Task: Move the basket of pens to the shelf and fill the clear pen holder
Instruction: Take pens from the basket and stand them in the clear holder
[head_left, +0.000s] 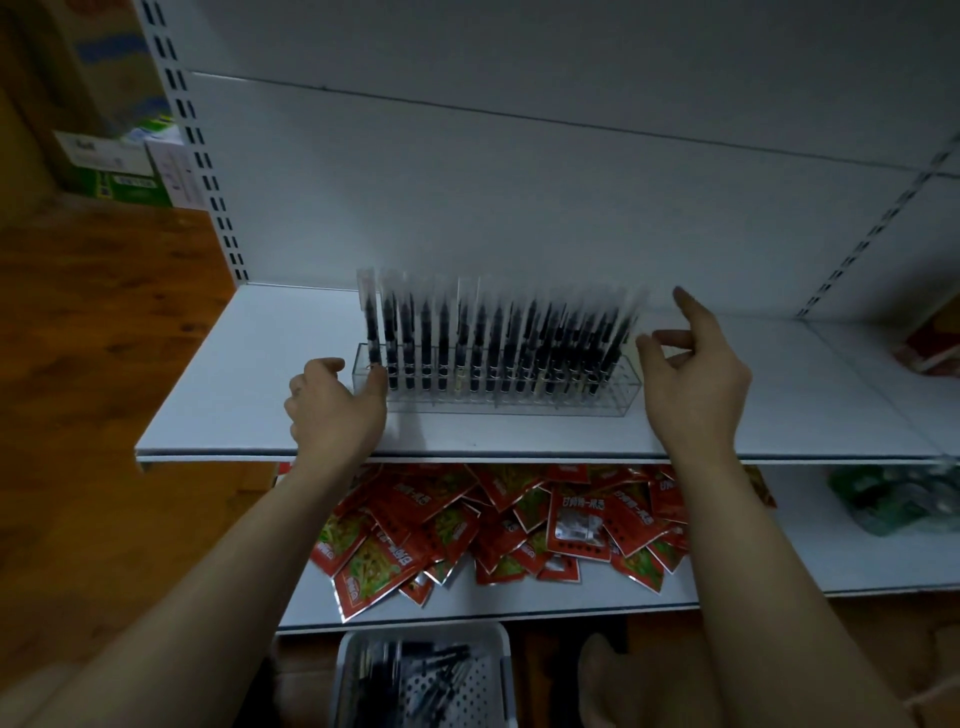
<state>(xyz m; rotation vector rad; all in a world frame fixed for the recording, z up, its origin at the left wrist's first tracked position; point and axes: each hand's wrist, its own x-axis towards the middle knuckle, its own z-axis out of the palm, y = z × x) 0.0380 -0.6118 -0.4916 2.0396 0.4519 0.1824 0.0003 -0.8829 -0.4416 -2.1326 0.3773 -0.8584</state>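
Clear pen holder on shelf, packed with upright pens, left hand touching its left end, fingers curled, right hand spread beside right end, holding nothing, basket below.

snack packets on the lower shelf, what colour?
Red snack packets with green-yellow food pictures and silver edges; head view shows them.

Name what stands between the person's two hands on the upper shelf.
In the head view, the clear pen holder with its upright pens stands between the left hand and right hand.
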